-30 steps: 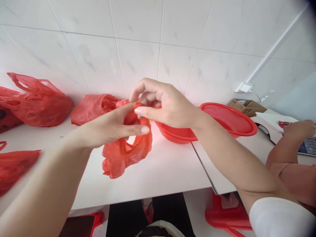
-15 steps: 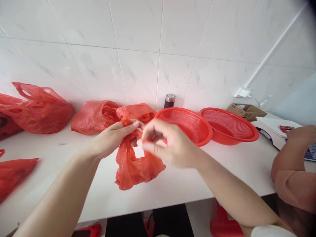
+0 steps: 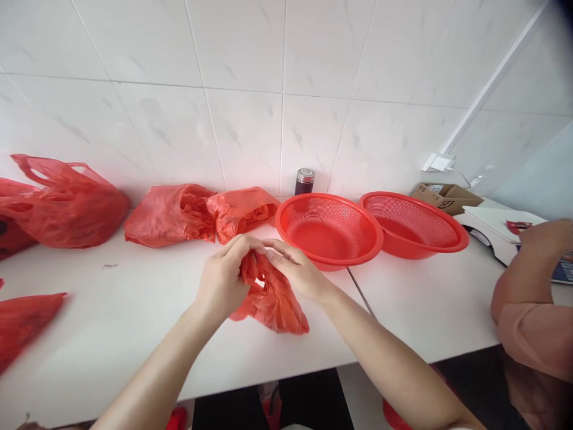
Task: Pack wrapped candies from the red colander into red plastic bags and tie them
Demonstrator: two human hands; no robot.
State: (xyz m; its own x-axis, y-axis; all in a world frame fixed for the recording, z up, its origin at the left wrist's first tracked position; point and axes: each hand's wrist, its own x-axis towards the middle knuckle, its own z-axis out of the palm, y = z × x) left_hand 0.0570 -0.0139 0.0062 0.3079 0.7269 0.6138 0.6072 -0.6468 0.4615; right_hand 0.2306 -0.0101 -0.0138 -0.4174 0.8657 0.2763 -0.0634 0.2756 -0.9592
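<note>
A crumpled red plastic bag [image 3: 280, 301] hangs from both hands above the near part of the white table [image 3: 147, 334]. My left hand [image 3: 228, 272] is closed around the bag's gathered upper part, its fingers curled over the top. From the other side my right hand [image 3: 298, 269] grips the same bag, thumb and fingers pressed on the plastic. The fingertips of both hands meet at the top of the bag. A small gap shows through the plastic between them. Inside the bag, nothing can be made out.
Along the wall stand filled red bags [image 3: 168, 215], a smaller red bag [image 3: 239, 209], a dark flask [image 3: 305, 182], and two red colanders [image 3: 331, 239]. A cardboard box [image 3: 447, 197] and a white scale [image 3: 492, 230] are at right, by a co-worker's arm [image 3: 537, 269]. Another red bag [image 3: 27, 322] lies left.
My right hand, apart from the knot area before, now holds the bag beside my left. Both hands have come together, and the left has turned over the bag's top.
</note>
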